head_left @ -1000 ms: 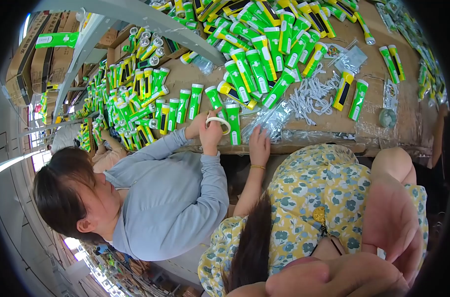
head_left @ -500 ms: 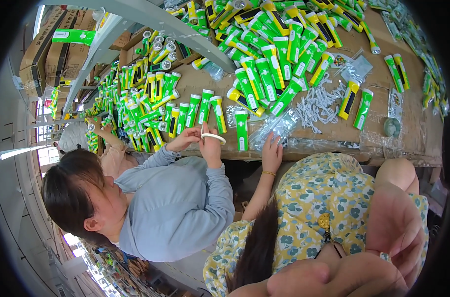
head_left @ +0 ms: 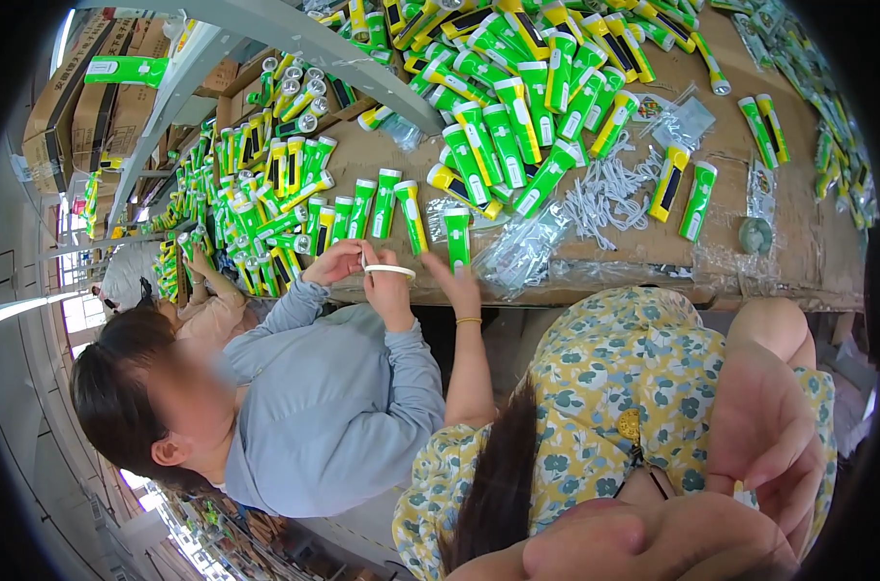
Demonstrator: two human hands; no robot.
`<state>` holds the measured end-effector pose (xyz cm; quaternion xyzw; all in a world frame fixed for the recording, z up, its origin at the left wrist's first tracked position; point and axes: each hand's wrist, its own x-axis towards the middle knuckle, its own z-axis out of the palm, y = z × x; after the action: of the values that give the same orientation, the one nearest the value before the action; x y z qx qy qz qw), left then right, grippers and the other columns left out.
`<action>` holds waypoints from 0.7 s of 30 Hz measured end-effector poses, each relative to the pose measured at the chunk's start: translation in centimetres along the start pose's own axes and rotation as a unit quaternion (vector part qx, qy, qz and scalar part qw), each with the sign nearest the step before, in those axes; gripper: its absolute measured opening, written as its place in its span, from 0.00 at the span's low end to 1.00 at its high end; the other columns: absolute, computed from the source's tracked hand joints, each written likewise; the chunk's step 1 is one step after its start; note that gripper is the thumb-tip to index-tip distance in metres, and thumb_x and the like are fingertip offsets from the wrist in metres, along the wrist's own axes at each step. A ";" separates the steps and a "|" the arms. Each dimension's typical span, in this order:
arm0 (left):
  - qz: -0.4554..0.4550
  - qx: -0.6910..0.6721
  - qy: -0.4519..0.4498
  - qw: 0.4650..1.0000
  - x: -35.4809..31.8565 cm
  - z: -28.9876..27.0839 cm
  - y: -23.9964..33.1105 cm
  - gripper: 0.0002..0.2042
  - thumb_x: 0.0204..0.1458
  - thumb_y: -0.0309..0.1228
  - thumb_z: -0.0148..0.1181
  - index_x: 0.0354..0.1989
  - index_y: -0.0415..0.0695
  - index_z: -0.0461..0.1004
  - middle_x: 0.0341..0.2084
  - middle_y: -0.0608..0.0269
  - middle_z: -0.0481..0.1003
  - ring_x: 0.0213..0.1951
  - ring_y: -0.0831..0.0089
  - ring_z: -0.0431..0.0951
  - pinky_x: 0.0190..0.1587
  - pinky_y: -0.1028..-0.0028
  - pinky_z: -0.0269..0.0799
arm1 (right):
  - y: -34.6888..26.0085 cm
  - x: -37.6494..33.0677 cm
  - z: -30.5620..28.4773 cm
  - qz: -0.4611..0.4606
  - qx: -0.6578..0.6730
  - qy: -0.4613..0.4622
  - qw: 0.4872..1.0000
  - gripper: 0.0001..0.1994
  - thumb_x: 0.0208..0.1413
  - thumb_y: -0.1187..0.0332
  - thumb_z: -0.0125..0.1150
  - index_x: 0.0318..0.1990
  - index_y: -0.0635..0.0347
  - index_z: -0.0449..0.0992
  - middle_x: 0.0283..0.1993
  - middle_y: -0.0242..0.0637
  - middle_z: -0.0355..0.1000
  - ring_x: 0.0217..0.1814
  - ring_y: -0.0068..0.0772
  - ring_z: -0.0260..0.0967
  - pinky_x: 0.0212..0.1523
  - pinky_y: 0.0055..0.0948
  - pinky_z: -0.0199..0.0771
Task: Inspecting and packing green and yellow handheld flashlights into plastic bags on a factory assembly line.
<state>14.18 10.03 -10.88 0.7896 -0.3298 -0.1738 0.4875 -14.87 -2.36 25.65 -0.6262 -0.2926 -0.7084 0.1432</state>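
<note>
Green flashlight [head_left: 456, 232] with a white head: it lies on its own at the near edge of the brown tabletop [head_left: 798, 261], at about 11 o'clock from the wearer's lap. A great heap of green and yellow flashlights [head_left: 498, 116] spreads behind it toward 12.

A co-worker in a grey-blue top [head_left: 343, 407] sits close by at 9 o'clock and stretches a white band [head_left: 389, 271] between both hands, just beside the flashlight. A tangle of white cords [head_left: 609, 189] lies at 1 o'clock, and crumpled clear bags [head_left: 522, 252] lie right next to the flashlight.

The left hand [head_left: 457, 288] reaches out with its fingers extended and laid on the flashlight's near end, not wrapped round it. The right hand [head_left: 764, 445] hangs close to the camera at 4 o'clock, loosely curled. I cannot tell whether it has hold of anything.

To my eye, a good grip means closing the fingers round the barrel rather than the tip. It also means lifting straight toward the body, clear of the bags and the neighbour's band.
</note>
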 end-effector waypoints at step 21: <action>0.214 0.220 -0.317 0.897 -8.8 8.3 2.2 0.30 0.50 0.42 0.55 0.61 0.45 0.58 0.64 0.43 0.46 0.65 0.47 0.44 0.63 0.53 0.43 | 2.1 0.2 -1.5 -0.001 0.125 -0.117 0.985 0.25 0.54 0.71 0.51 0.60 0.41 0.60 0.68 0.16 0.47 0.57 0.24 0.55 0.42 0.33 0.66</action>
<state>2.14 9.98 -13.17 0.6903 -0.6577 -0.2288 0.1962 -14.96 -4.88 26.23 -0.6813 -0.3944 -0.5884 0.1846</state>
